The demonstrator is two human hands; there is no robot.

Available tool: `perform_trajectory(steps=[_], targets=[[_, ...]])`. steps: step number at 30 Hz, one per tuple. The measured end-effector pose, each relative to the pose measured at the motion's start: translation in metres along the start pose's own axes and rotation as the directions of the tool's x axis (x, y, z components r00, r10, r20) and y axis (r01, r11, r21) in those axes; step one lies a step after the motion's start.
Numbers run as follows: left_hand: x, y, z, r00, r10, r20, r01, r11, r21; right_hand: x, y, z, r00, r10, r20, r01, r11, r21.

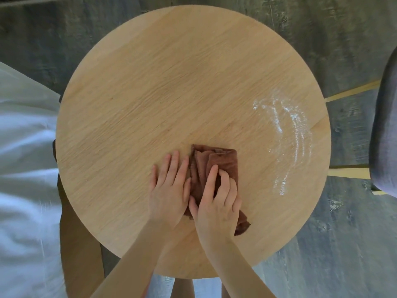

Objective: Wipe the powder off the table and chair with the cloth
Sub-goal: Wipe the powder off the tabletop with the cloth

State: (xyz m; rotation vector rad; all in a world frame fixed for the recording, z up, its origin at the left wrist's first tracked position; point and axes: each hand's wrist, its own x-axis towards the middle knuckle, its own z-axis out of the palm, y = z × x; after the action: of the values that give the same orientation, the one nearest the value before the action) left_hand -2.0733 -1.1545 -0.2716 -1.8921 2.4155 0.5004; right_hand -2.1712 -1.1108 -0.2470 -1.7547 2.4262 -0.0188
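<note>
Grey plank floor [322, 244] surrounds a round wooden table [163, 87], seen from directly above. Near the table's middle, slightly toward the near edge, lies a crumpled brown cloth [217, 160]. The right hand [217, 203] rests on top of it, fingers bent and pressing into the folds, its grip closed on the fabric; much of the cloth is hidden beneath the palm, with one corner sticking out on the near right side. The left hand [169, 190] lies flat on the bare wood just left of the cloth, fingers straight and close together, its thumb edge touching the fabric, gripping nothing. Both forearms run off the bottom of the frame.

White powder [287, 134] streaks the right part of the table in curved, smeared arcs, well apart from the cloth and reaching close to the right rim. Faint pale specks also mark the floor at right, too blurred to identify.

At the right edge, a grey upholstered chair [384, 130] is cut off by the frame; only part of its cushion and pale wooden legs show. White fabric [23, 160] fills the left side, its full shape out of view.
</note>
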Motion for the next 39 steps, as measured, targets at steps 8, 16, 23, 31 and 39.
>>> perform_trajectory(steps=[8, 16, 23, 31, 39], targets=[[0.017, 0.028, 0.0, 0.994, 0.071, 0.085, -0.081, 0.989, 0.123, 0.007, 0.044, 0.005, 0.986, -0.134, -0.098, 0.136, 0.991, 0.008], [0.027, 0.07, 0.009, 0.98, 0.093, 0.174, -0.12, 0.981, 0.152, 0.022, 0.111, 0.001, 0.976, -0.138, -0.171, 0.128, 0.989, -0.069], [0.027, 0.076, 0.019, 0.995, 0.056, 0.081, -0.066, 0.989, 0.135, 0.07, 0.201, -0.006, 0.973, -0.069, -0.222, 0.05, 0.995, -0.091], [0.027, 0.076, 0.017, 0.993, 0.043, 0.11, -0.06, 0.986, 0.155, 0.095, 0.242, -0.012, 0.97, 0.041, -0.241, -0.059, 0.996, -0.069], [0.026, 0.077, 0.018, 0.995, 0.045, 0.089, -0.058, 0.986, 0.155, 0.118, 0.207, -0.046, 0.844, 0.22, -0.489, -0.092, 0.958, 0.273]])
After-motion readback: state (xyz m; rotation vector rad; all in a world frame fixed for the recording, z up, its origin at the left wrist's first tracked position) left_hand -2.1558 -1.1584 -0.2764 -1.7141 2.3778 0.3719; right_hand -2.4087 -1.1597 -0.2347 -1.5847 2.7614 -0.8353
